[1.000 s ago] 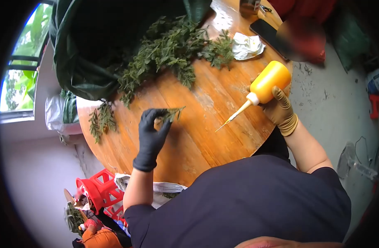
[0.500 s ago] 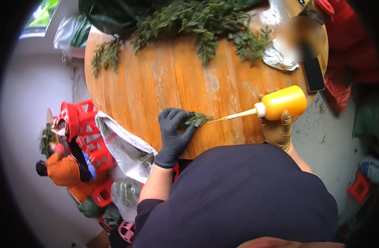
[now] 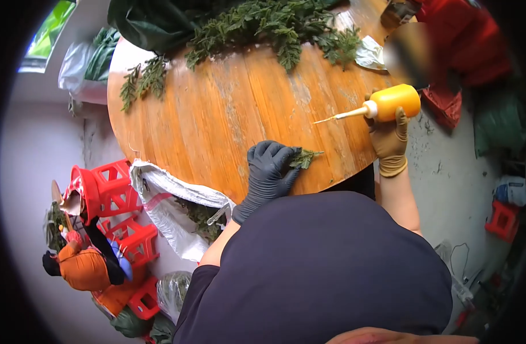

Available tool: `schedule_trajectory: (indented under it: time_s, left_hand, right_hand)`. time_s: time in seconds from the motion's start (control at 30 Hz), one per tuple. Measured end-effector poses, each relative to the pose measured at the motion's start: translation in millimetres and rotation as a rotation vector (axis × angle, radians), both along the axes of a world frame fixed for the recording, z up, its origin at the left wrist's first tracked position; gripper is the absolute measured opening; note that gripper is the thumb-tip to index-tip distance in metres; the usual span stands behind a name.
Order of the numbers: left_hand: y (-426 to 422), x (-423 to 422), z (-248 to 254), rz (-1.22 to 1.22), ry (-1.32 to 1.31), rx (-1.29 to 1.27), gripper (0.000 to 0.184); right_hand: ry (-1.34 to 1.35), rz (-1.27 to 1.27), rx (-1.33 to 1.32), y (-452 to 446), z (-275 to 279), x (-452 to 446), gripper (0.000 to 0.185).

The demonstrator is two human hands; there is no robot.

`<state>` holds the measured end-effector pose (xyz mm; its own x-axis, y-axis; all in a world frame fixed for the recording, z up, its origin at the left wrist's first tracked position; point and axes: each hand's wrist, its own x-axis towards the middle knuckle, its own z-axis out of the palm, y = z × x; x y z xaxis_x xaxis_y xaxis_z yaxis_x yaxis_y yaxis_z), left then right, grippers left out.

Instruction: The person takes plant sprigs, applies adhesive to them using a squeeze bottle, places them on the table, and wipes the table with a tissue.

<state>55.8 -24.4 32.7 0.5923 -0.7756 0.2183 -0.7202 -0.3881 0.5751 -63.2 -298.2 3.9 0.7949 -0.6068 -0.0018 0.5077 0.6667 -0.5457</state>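
My left hand [image 3: 272,172], in a dark grey glove, pinches a small green leafy sprig [image 3: 303,159] just over the near edge of the wooden table [image 3: 217,126]. The sprig's tip points right. In a tan glove, my right hand [image 3: 391,137] is wrapped round a yellow squeeze bottle [image 3: 396,103] with a long thin nozzle. Its nozzle [image 3: 341,116] points left above the table, up and to the right of the sprig and apart from it.
A pile of green sprigs [image 3: 257,28] lies along the table's far side, with smaller sprigs [image 3: 151,77] at the left. A white sack [image 3: 177,221] hangs below the left edge. Red stools [image 3: 131,241] and a person in orange [image 3: 85,268] are further left.
My right hand has lifted the bottle up and away, so its nozzle no longer sits beside the sprig tip. My left hand with the sprig has shifted right in view.
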Motion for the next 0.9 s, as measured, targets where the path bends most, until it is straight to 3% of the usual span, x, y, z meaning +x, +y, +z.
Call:
schedule_trajectory:
  time_s: [0.2,0.4,0.57,0.9]
  left_hand:
    - [0,-9,4,0.064,-0.001,-0.088,0.049]
    - [9,-9,-13,0.086,0.071,-0.336,0.034]
    - [7,-8,-3,0.058,0.098,-0.196,0.024]
    - [3,-10,-3,0.057,-0.005,-0.091,0.034]
  right_hand:
    - [-0.02,0.026,-0.053,0,1,0,0.046]
    - [-0.012,0.117,-0.016,-6,1,1,0.044]
    - [-0.004,0.142,-0.027,-1,4,-6,0.046]
    - [0.104,0.052,-0.275,20,3,-28,0.052]
